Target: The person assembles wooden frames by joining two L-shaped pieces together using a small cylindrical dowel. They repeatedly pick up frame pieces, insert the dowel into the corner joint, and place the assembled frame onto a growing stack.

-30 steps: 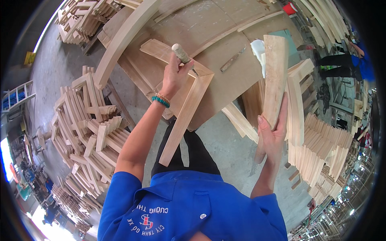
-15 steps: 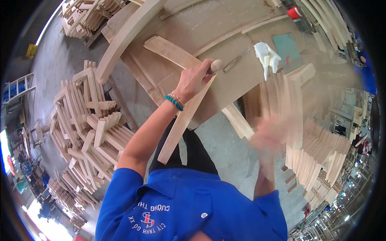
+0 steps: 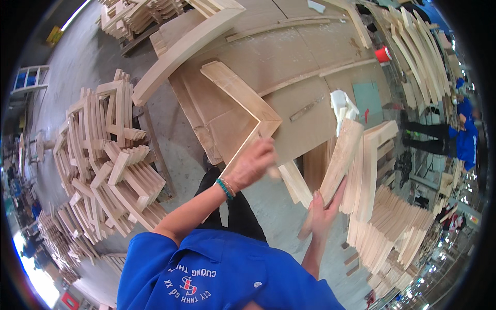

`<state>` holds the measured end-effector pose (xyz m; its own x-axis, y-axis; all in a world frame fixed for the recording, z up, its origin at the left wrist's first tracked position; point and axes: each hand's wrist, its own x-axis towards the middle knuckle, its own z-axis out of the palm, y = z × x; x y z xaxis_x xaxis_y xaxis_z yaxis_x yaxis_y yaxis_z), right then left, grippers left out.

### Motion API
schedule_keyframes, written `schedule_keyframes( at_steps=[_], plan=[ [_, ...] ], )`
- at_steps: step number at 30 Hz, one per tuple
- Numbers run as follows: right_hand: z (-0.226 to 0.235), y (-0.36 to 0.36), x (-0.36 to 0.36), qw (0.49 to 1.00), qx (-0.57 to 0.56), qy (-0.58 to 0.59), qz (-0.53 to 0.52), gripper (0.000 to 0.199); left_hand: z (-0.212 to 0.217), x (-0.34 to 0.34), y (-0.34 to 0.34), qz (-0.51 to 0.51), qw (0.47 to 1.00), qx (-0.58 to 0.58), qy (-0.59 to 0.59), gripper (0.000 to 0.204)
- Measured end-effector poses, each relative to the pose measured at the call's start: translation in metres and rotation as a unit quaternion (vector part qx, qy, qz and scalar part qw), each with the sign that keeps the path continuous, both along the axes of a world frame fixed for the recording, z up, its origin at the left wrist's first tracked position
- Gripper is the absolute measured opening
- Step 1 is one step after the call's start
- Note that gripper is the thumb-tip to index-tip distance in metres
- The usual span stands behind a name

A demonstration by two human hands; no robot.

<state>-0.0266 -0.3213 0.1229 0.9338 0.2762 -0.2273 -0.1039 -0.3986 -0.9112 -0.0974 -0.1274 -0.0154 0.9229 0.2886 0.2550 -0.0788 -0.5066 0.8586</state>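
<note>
— While the head camera looks down, what is the left hand [image 3: 254,164] doing?
— Its grip is curled tight round a small, blurred object I cannot name, at the lower end of an angled wooden frame piece [image 3: 243,101] that lies on the worktop [image 3: 305,57].
— And the right hand [image 3: 324,211]?
— Its grip is clamped on the lower part of a wooden plank [image 3: 338,157], fingers wrapped along its edge. That plank stands tilted off the worktop's near edge, just beside a stack of similar planks [image 3: 385,227].
— Anything else?
— White rag [image 3: 342,102] on the worktop above the plank; piled frame pieces [image 3: 106,155] on the floor at left.
</note>
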Motion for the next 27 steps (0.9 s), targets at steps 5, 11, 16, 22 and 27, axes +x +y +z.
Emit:
schedule_keyframes(
  at_steps=[5,11,16,22,27],
  plan=[
    [-0.010,-0.006,-0.002,0.999,-0.017,-0.026,0.034,0.076,-0.005,0.019,-0.011,-0.077,0.988,0.136,-0.007,0.022],
    [-0.004,-0.006,0.002,0.999,-0.028,0.025,0.037,0.075,-0.007,0.038,0.002,-0.076,0.988,0.132,0.005,0.027],
    [-0.023,-0.018,0.007,0.996,-0.038,-0.061,0.055,0.075,0.007,0.047,0.007,-0.073,0.991,0.112,0.004,0.030],
    [-0.004,0.004,0.006,0.997,-0.046,0.042,0.047,0.074,-0.004,0.045,0.022,-0.023,0.993,0.118,0.011,0.026],
    [-0.017,-0.005,0.018,0.989,-0.079,-0.075,0.097,0.074,0.001,0.053,0.023,-0.041,0.995,0.088,0.025,0.024]
  ],
)
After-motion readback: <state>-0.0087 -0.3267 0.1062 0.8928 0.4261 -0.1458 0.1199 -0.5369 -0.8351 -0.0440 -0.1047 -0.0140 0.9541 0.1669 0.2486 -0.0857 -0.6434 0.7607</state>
